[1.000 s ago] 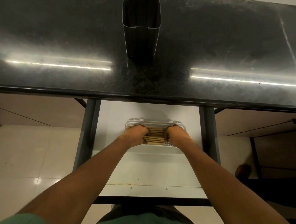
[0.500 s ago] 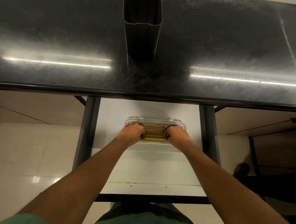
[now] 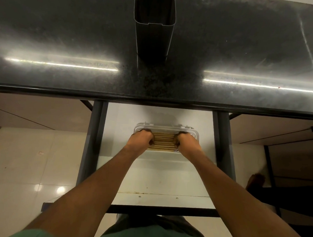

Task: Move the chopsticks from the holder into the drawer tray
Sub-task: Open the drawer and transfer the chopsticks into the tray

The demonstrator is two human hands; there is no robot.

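Note:
A bundle of several wooden chopsticks (image 3: 163,142) lies crosswise in the white tray (image 3: 167,127) inside the open white drawer (image 3: 160,176) below the counter. My left hand (image 3: 141,140) grips the left ends of the chopsticks with curled fingers. My right hand (image 3: 186,143) grips the right ends the same way. Both hands sit inside the tray and hide the chopstick tips. The dark rectangular holder (image 3: 154,25) stands upright on the black counter (image 3: 65,41), and nothing shows inside it.
The counter's front edge (image 3: 153,100) overhangs the back of the drawer. Dark drawer rails (image 3: 93,144) run along both sides. Pale glossy floor tiles (image 3: 32,157) lie to the left, a dark cabinet and a foot (image 3: 255,181) to the right.
Both hands have shifted a little with the chopsticks in the tray, and the bundle looks flatter and more evenly lined up. The grip is unchanged.

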